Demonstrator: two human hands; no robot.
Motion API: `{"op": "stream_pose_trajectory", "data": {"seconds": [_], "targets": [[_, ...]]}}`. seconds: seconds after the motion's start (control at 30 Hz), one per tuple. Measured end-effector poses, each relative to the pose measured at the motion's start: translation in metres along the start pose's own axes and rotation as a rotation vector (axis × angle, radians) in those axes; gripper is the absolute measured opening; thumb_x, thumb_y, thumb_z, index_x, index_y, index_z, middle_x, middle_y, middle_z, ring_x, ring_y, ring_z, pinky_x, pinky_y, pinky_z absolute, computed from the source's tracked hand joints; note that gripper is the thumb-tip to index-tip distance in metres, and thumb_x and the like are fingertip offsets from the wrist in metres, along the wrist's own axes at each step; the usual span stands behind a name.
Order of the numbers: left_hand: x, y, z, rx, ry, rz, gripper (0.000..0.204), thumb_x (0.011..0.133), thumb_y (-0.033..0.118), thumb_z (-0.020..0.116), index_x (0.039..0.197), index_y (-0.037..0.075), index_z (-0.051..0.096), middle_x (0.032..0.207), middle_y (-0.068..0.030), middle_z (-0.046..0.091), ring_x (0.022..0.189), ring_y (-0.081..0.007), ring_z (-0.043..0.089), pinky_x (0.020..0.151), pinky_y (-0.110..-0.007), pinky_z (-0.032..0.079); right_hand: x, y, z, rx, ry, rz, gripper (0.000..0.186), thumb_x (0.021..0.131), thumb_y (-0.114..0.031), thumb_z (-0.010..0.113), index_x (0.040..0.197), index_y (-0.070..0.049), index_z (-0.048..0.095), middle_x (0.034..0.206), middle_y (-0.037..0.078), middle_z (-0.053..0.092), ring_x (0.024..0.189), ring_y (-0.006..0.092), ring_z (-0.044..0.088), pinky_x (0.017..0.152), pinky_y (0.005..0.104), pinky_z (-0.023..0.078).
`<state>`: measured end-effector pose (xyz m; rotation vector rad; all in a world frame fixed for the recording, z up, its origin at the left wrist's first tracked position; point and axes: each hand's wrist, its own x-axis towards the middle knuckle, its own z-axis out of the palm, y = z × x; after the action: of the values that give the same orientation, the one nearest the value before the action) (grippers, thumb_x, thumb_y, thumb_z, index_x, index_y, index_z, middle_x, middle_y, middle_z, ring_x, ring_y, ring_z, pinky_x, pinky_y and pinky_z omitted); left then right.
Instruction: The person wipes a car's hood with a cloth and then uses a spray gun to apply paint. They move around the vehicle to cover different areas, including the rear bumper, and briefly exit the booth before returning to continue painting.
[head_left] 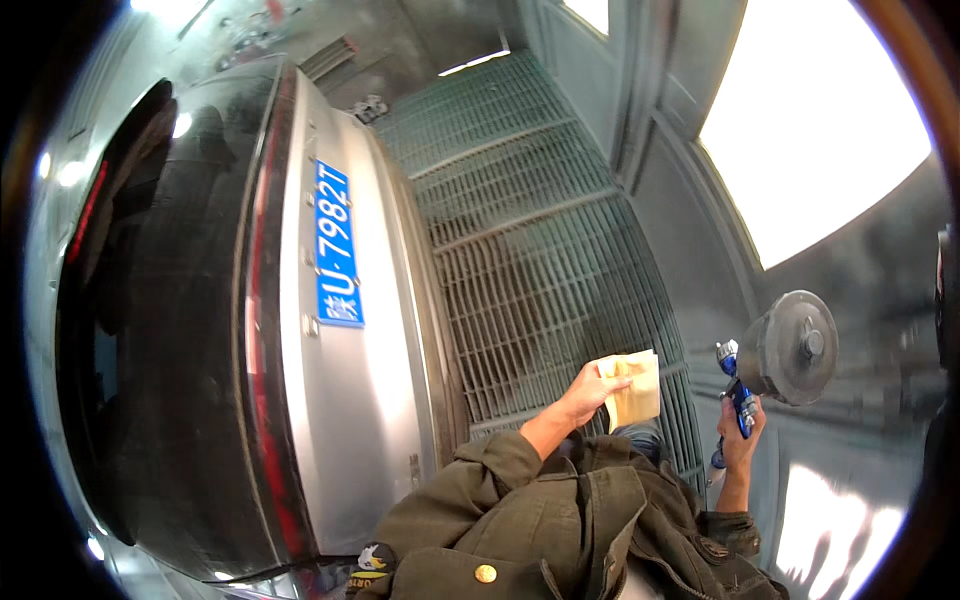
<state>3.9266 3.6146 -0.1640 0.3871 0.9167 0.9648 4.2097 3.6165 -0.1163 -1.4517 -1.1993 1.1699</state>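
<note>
Folded pale yellow cloth (634,388) is pinched between the thumb and fingers of my left hand (588,393), out in front of my body above the floor grating. On the right, my right hand (741,436) is wrapped round the handle of a blue and silver spray gun (741,400). A round grey lidded cup (790,348) sits on top of the gun and hides part of it. Both hands are apart from the car (370,400), whose silver rear panel and blue number plate (338,245) lie to my left.
Slatted metal floor grating (540,290) runs between the car and the grey booth wall (690,240). A large bright panel (810,130) is set in that wall at the upper right. The car's dark rear window (190,330) stretches along the left.
</note>
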Motion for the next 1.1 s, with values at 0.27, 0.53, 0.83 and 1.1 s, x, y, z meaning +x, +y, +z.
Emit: {"op": "stream_pose_trajectory", "data": {"seconds": [0.27,0.53,0.83,1.1], "targets": [[0.107,0.191,-0.021,0.223,0.290,0.482,0.026,0.087,0.003,0.048,0.109,0.001,0.061,0.103,-0.0059,0.063,0.094,-0.0135,0.060,0.084,-0.027,0.048,0.277,-0.090,0.186,0.183,-0.323,-0.038,0.007,0.092,-0.006,0.060,0.092,-0.002,0.054,0.062,-0.004,0.048,0.049,0.0041,0.042,0.044,0.0219,0.035],[0.254,0.407,-0.087,0.595,0.408,0.792,0.046,0.075,0.006,0.073,0.117,0.002,0.053,0.111,-0.0105,0.059,0.097,-0.0213,0.062,0.082,-0.031,0.050,0.479,-0.169,0.418,0.266,-0.682,-0.225,0.025,0.092,-0.002,0.056,0.115,0.007,0.054,0.118,0.018,0.062,0.109,0.0235,0.060,0.096,0.0354,0.046],[0.410,0.625,-0.187,0.827,0.588,0.805,0.053,0.074,0.013,0.070,0.122,0.003,0.050,0.113,-0.0153,0.057,0.105,-0.0341,0.057,0.087,-0.041,0.048,0.660,-0.237,0.592,0.201,-0.887,-0.076,0.062,0.084,-0.001,0.058,0.136,0.000,0.025,0.146,0.017,0.039,0.127,0.0212,0.043,0.107,0.0372,0.035],[0.590,0.758,-0.323,0.372,0.775,0.802,0.040,0.076,0.017,0.068,0.111,0.002,0.057,0.098,-0.0148,0.063,0.089,-0.0323,0.059,0.078,-0.038,0.047,0.880,-0.253,0.742,-0.099,-1.279,-0.176,0.052,0.088,-0.032,0.066,0.128,-0.001,0.052,0.138,0.020,0.046,0.130,0.0329,0.041,0.108,0.0448,0.035]]}}
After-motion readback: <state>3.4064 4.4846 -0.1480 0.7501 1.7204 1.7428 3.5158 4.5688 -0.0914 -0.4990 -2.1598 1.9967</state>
